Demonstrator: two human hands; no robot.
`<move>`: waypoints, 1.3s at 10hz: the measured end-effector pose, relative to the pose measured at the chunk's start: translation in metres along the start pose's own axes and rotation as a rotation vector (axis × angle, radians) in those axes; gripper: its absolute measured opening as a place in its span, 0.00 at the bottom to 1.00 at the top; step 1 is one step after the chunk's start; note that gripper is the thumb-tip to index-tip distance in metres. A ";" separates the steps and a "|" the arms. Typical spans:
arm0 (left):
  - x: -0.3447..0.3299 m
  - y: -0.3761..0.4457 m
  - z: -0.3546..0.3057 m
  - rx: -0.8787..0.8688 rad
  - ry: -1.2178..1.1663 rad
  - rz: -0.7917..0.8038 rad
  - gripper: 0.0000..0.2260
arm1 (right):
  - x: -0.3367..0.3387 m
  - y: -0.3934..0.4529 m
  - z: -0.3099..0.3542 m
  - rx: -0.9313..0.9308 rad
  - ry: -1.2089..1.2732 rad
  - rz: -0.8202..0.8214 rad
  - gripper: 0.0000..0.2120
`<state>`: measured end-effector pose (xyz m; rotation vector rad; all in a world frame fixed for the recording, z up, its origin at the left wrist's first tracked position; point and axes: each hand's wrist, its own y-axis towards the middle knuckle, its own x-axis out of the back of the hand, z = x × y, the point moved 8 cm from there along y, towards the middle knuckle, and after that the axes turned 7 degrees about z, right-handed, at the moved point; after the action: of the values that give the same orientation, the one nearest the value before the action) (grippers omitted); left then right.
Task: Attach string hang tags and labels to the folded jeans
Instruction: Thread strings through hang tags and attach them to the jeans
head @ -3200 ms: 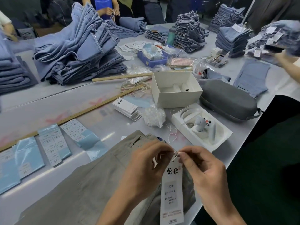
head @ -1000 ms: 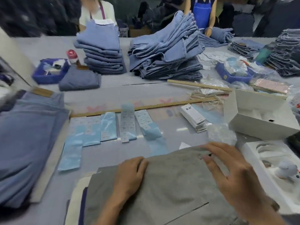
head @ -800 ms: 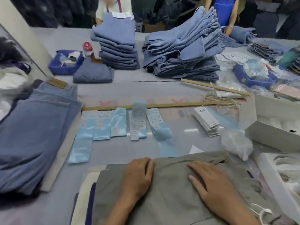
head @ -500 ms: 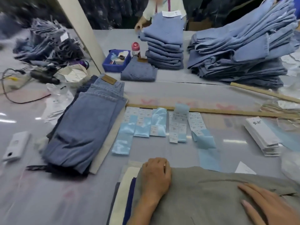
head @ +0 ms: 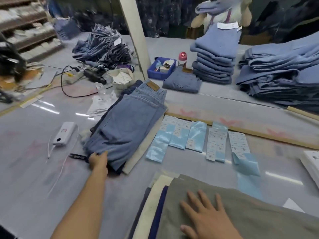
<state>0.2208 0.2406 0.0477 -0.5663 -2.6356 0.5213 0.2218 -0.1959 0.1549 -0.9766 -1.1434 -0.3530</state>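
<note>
A pile of folded blue jeans lies on the table left of centre, its waistband pointing away from me. My left hand reaches out to its near edge and grips the hem, fingertips hidden under the cloth. At the bottom right, grey trousers top a pile of folded garments, and my right hand rests flat on them with fingers spread. Light blue label sheets lie in a row between the two piles. A stack of white hang tags shows at the right edge.
Small snips lie just left of my left hand, beside a white power bank with its cable. A long wooden ruler runs behind the labels. Stacks of blue jeans, a blue bin and a pillar stand further back.
My view swung left. My left hand left the grey trousers and reached out to the blue jeans pile. My right hand now lies flat on the grey trousers.
</note>
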 end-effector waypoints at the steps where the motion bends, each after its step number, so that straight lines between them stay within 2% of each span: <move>1: 0.004 0.008 0.007 0.112 -0.391 -0.023 0.25 | -0.016 0.015 0.015 0.049 -0.147 0.030 0.27; 2: 0.003 0.014 0.014 0.208 -0.667 0.020 0.27 | -0.023 0.021 0.015 0.068 -0.176 -0.056 0.27; 3: -0.011 0.020 0.007 0.172 -0.548 0.088 0.29 | -0.034 0.025 0.014 0.091 -0.168 -0.027 0.27; 4: -0.020 0.017 -0.008 0.084 -0.253 0.055 0.36 | -0.041 0.026 0.013 0.065 -0.125 0.039 0.26; 5: -0.023 0.015 -0.011 0.081 -0.155 -0.020 0.35 | -0.046 0.027 0.014 0.084 -0.104 0.075 0.27; 6: -0.035 0.013 -0.026 0.128 -0.206 -0.038 0.27 | -0.044 0.028 0.012 0.091 -0.103 0.060 0.28; 7: -0.055 0.016 -0.044 0.186 -0.451 0.076 0.23 | -0.037 0.029 0.013 0.090 -0.108 -0.021 0.29; 8: -0.063 0.012 -0.063 0.180 -0.116 0.082 0.28 | -0.036 0.028 0.013 0.076 -0.076 -0.025 0.29; 9: -0.082 -0.002 -0.105 0.129 -0.440 0.064 0.24 | -0.033 0.029 0.014 0.109 -0.057 -0.064 0.29; 10: -0.094 -0.052 -0.188 -0.128 -0.315 -0.017 0.22 | -0.027 0.030 0.010 0.079 0.116 -0.047 0.23; 11: -0.129 -0.121 -0.264 -0.354 -0.284 0.099 0.17 | -0.006 0.026 0.006 0.114 0.587 -0.048 0.14; 12: -0.164 -0.205 -0.317 -0.539 -0.253 0.280 0.08 | 0.019 0.030 -0.014 -0.011 1.400 -0.042 0.12; 13: -0.182 -0.294 -0.345 -0.709 -0.282 0.461 0.13 | 0.021 0.031 -0.033 -0.122 1.963 -0.029 0.13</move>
<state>0.4369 0.0021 0.4144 -1.4207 -2.9277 -0.2724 0.2714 -0.2008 0.1562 -0.3058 0.6680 -1.0510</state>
